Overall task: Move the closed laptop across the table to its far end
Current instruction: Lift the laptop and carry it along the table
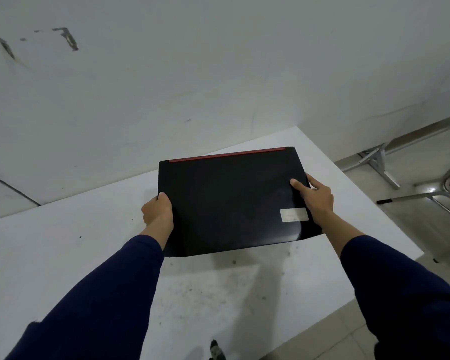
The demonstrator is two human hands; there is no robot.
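Head view: a white table [63,255] is seen from above, its top marked with grey scuffs and dark specks, most thickly just nearer the camera than the laptop [231,201]. The laptop, black and closed, with a red strip along its far edge and a pale sticker [294,214] near its right side, is held over the far part of the table; its near edge appears lifted clear of the top, and a soft shadow is cast below it. Whether its far edge touches the table cannot be told.

The laptop's left edge is gripped by the left hand [157,211], with the fingers curled round it. Its right edge is gripped by the right hand [318,201], the thumb laid flat on the lid and the fingers wrapped below. Both arms are covered by dark blue sleeves [115,294].

Beyond the laptop a white wall [218,61] is met by the table's far edge; dark scrapes are seen on it up and to the left. To the right of the laptop, past the table's edge, a pale tiled floor [413,229] is seen, with metal legs [382,165] and part of a red seat standing on it.
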